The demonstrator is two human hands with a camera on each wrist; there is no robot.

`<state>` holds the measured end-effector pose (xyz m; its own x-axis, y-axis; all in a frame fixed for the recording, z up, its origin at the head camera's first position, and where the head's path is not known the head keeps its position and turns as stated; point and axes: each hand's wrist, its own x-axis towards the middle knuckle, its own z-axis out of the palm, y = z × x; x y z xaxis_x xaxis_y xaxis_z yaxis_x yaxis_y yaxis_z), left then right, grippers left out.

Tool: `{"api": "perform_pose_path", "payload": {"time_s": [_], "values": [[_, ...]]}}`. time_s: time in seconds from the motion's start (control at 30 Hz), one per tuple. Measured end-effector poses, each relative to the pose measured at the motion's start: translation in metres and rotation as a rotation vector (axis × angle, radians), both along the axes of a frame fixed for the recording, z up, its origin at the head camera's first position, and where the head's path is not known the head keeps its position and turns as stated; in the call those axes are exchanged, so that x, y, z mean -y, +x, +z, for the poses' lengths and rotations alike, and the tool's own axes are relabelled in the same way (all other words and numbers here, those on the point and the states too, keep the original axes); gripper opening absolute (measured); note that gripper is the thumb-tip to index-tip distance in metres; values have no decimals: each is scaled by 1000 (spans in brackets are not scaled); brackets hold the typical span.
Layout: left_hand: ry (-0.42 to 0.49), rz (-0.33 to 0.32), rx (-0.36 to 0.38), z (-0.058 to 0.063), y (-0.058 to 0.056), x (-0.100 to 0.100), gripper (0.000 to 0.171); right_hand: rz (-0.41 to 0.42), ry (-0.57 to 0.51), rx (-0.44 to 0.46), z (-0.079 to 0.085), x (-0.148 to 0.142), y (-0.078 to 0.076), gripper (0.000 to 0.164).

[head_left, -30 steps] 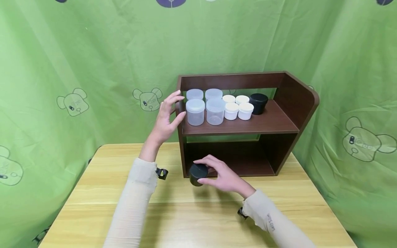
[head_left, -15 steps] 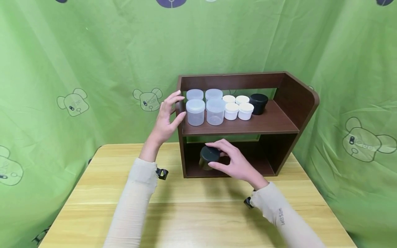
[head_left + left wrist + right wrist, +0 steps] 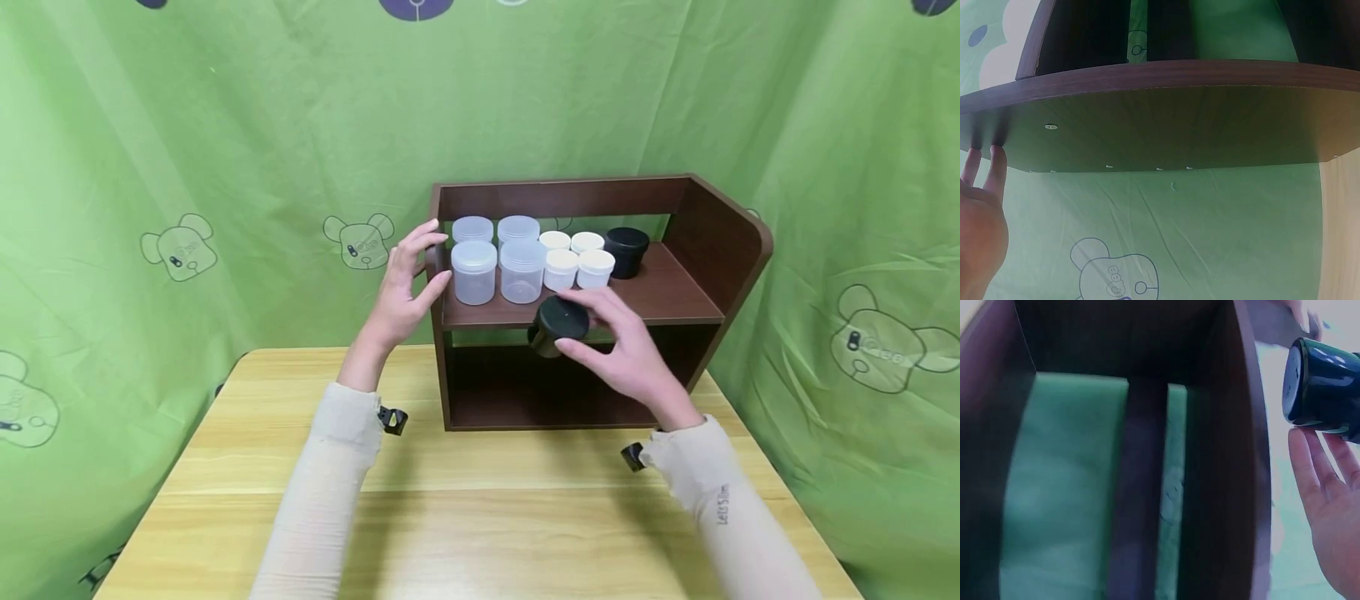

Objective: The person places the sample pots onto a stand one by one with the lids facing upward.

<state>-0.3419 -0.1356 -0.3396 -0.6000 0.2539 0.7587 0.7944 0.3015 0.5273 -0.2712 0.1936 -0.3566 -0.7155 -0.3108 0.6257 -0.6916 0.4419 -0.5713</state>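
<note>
A black lidded jar (image 3: 562, 321) is tilted in my right hand (image 3: 618, 346), gripped by thumb and fingers, and overlaps the front edge of the upper shelf in the head view. The right wrist view shows the jar (image 3: 1329, 384) on its side with fingers beneath it. My left hand (image 3: 405, 287) rests at the left side panel of the brown shelf unit (image 3: 585, 312), its thumb beside a clear jar (image 3: 474, 275). Seen from the left wrist, two extended fingertips touch the outer face of that panel (image 3: 1166, 125).
Several clear jars (image 3: 521, 275) and small white jars (image 3: 596, 271) stand in rows on the upper shelf. To their right is another black jar (image 3: 627, 252). The unit stands on a wooden table (image 3: 480, 517) before a green curtain (image 3: 262, 125).
My right hand has lifted the black jar up and rightward, from above the table past the lower compartment to the upper shelf's edge. The left hand has stayed in place.
</note>
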Motion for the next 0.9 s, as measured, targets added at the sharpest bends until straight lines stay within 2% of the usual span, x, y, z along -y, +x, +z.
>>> {"api": "perform_pose_path", "payload": {"time_s": [0.2,0.5,0.73,0.9], "values": [[-6,-6,-27,-2,-3,2,50,-106,-58,-56,17,-24,-9,65],[-4,-15,-34,-1,-2,1,48,-318,-114,-26,28,-57,-27,61],[-16,-3,-27,1,-2,2,49,-406,-163,8,31,-75,-42,58],[-6,6,-8,2,2,0,48,-447,-170,13,29,-78,-47,58]]}}
